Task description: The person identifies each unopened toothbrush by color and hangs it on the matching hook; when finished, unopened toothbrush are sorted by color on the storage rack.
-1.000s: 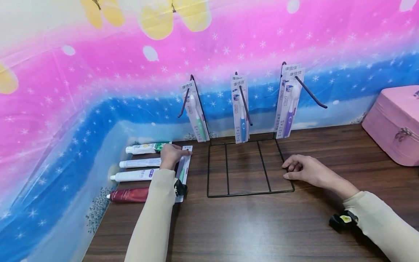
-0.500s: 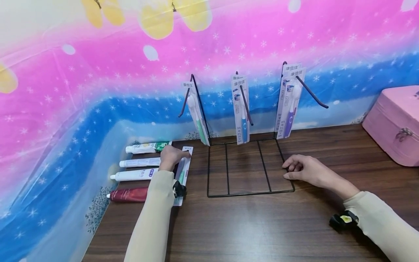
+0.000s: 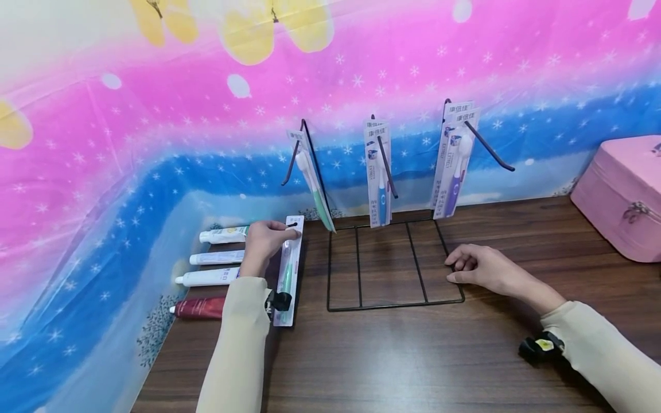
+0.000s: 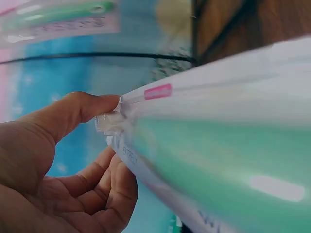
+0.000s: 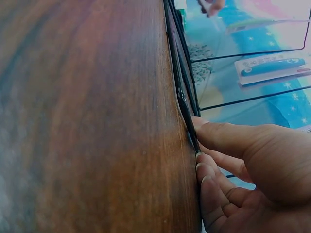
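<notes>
My left hand pinches the top of a toothbrush in a blister pack, between thumb and fingers. In the left wrist view its green handle fills the right side, close to the camera. My right hand grips the right side of the black wire display rack's base, thumb and fingertips around the wire in the right wrist view. On the rack's hooks hang packed toothbrushes: a green one at left, blue ones in the middle, purple ones at right.
Left of the left hand lie several toothpaste tubes, among them a white-green one, a white one and a red one. A pink case stands at the right. A patterned cloth backs the wooden table.
My left hand has raised the packed toothbrush and tilted it slightly, showing more of its front. The hanging green toothbrush has swung a little. My right hand has stayed in place.
</notes>
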Demonstrator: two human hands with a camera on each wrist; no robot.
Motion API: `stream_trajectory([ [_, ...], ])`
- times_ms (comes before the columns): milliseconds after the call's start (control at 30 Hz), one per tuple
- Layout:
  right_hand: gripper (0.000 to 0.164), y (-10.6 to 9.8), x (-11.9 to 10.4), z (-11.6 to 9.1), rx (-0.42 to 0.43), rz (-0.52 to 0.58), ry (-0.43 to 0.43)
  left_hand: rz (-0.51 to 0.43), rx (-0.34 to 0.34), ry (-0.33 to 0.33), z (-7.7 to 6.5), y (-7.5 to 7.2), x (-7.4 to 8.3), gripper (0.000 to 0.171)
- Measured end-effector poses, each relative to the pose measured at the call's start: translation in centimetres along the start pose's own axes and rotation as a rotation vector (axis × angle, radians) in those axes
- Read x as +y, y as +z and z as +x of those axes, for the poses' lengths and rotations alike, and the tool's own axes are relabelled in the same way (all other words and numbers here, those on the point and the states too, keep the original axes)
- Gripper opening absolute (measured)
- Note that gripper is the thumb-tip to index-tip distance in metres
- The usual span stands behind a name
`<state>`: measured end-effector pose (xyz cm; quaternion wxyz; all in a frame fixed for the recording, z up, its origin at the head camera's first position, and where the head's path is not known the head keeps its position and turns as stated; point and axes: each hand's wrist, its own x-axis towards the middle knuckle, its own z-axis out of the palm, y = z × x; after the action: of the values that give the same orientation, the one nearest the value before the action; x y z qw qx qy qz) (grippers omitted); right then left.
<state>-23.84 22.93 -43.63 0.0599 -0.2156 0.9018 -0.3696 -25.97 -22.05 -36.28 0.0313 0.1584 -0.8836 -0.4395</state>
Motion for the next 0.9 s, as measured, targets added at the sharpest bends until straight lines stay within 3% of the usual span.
stream_trajectory([
  [267,0.028,-0.1,0.0,-0.1,0.0,-0.003,0.004,-0.035,0.02,0.073,-2.6,-1.2,2.3,0.044],
  [533,0.029,-0.2,0.1,-0.1,-0.001,-0.011,0.003,-0.048,0.052,0.26,-5.7,-2.4,4.2,0.045],
  [900,0.027,0.0,0.3,0.0,0.005,-0.018,-0.013,-0.208,0.133,0.493,-9.7,-2.0,7.1,0.05],
])
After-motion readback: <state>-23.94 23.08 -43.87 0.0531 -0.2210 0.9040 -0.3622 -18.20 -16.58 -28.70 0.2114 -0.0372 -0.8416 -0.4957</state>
